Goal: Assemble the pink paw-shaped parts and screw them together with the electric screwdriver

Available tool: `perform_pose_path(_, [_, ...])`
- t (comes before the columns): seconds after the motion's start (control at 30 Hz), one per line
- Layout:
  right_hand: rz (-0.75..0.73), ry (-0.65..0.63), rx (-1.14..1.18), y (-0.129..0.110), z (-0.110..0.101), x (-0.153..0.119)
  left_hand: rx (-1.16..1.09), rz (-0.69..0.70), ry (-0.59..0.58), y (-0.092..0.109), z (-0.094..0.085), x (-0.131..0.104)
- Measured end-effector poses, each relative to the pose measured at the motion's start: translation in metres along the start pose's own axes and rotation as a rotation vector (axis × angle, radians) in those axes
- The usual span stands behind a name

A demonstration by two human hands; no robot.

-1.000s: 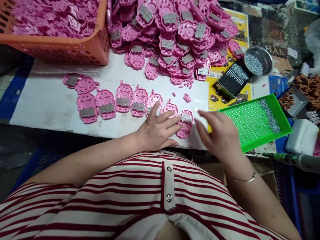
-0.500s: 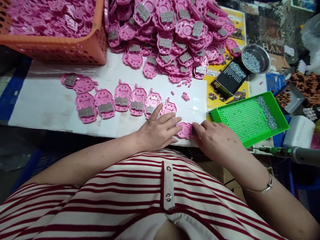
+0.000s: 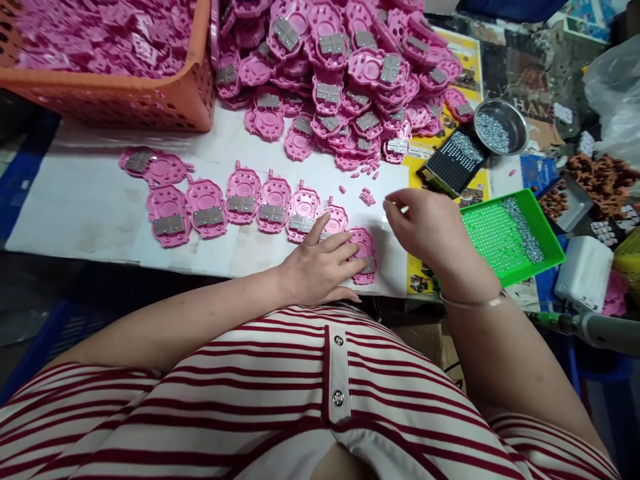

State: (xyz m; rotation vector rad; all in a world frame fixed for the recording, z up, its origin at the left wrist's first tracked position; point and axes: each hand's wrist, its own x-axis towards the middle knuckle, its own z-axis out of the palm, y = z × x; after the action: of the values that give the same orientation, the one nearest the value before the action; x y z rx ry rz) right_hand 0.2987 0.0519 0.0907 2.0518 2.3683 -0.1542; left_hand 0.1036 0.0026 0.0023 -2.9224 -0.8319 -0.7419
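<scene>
**Pink parts, orange basket, green tray**

Pink moulded plastic shells (image 3: pixel 240 197) with grey metal plates lie on the white paper sheet (image 3: pixel 80 200). At 11 o'clock stands an orange perforated plastic basket (image 3: pixel 165 100); at 3 o'clock, a bright green plastic tray (image 3: pixel 553 250) with silver screws. The knit shirt (image 3: pixel 280 393) is red-and-white striped.

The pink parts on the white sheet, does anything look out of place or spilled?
Yes. Small pink bits lie scattered loose between the pile of pink shells and the laid-out row. The nearest shell, under the left hand, sits tilted out of line.
</scene>
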Motion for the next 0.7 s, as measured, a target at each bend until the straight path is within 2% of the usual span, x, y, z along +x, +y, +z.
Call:
perform_pose_path(0.07, [0.004, 0.004, 0.020, 0.002, 0.006, 0.031, -0.005, -0.001, -0.001, 0.000, 0.001, 0.001])
perform_pose_path(0.17, [0.097, 0.032, -0.002, 0.009, 0.019, 0.073, -0.020, -0.007, 0.022, -0.002, 0.001, 0.000])
perform_pose_path(0.3, [0.160, -0.031, 0.045, 0.022, 0.032, 0.107, -0.034, -0.041, 0.056, -0.004, 0.001, -0.002])
perform_pose_path(0.4, [0.134, -0.086, 0.082, 0.025, 0.037, 0.109, -0.043, -0.052, 0.065, -0.005, 0.001, -0.002])
perform_pose_path(0.5, [0.113, -0.123, 0.049, 0.019, 0.040, 0.096, -0.054, -0.055, 0.065, -0.006, 0.000, -0.003])
perform_pose_path(0.7, [0.011, -0.077, -0.032, 0.007, 0.042, 0.067, -0.056, -0.072, 0.054, -0.005, -0.002, -0.004])
